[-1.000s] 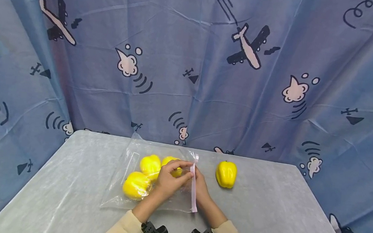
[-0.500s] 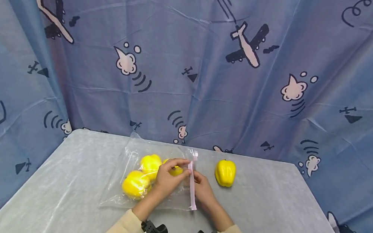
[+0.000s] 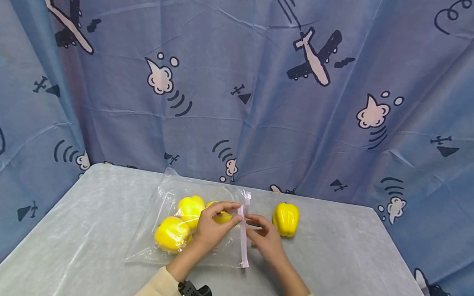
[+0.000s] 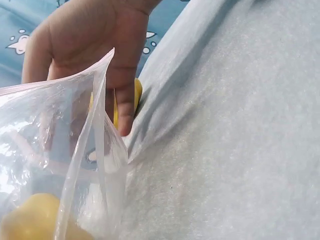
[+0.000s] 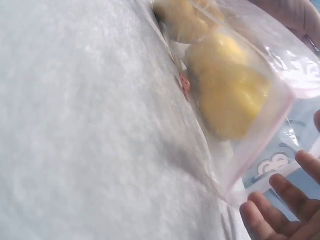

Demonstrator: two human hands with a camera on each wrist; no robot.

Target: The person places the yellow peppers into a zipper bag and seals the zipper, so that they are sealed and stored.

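A clear zip bag [image 3: 226, 257] with a pink-edged mouth lies on the table, its mouth facing right. Inside are yellow bell peppers: one at the front [image 3: 172, 235], one behind it [image 3: 190, 209], and a third [image 3: 223, 217] partly covered by my left hand [image 3: 210, 229]. That hand pinches the upper edge of the mouth, lifting it so the bag gapes in the right wrist view. My right hand [image 3: 270, 242] is just right of the mouth, fingers loosely extended and holding nothing; in the left wrist view this hand [image 4: 95, 40] shows behind the plastic.
Another yellow bell pepper [image 3: 286, 219] stands outside the bag, beyond my right hand. The table [image 3: 336, 272] has a pale grey cover. A blue curtain [image 3: 210, 69] with printed planes hangs behind it. A small red patch [image 5: 185, 86] shows by the bag's underside.
My right hand has come away from the bag's mouth, moving right and slightly towards me, its fingers spreading. The left hand keeps its pinch on the edge. The peppers have stayed put.
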